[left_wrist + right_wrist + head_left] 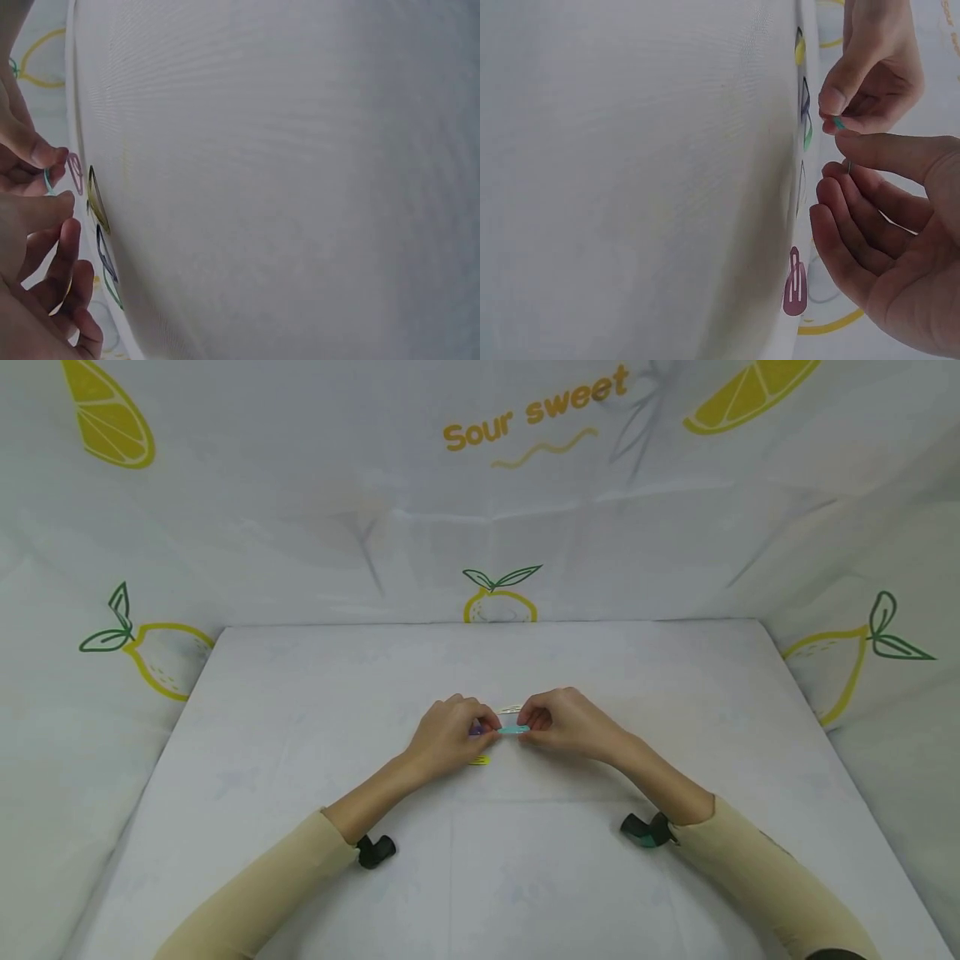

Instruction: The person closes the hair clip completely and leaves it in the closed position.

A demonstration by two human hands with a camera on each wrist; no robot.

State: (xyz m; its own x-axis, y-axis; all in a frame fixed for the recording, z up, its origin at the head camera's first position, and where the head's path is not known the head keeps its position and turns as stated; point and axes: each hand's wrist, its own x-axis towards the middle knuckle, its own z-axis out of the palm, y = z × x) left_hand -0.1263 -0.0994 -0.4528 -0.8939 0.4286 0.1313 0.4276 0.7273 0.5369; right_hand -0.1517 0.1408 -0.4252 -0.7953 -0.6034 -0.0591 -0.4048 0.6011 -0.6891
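Above the white table, a teal hair clip [513, 729] is stretched between my two hands. My left hand [453, 737] pinches its left end between thumb and fingertips. The right end is pinched by my right hand [572, 724], whose other fingers curl loosely, as the right wrist view shows. On the table close by lie a purple hair clip [476, 729], partly covered by my left hand, and a yellow hair clip [478, 761]. A pale clip [511, 709] lies just behind the teal one. In the right wrist view a pink snap clip [796, 305] lies flat below my right hand.
A green clip [808, 136] and a dark blue clip [805, 109] also lie on the table [480, 860]. Black wrist devices [377, 852] hang beneath both sleeves. A white cloth wall [300, 543] with lemon prints rises behind and at both sides.
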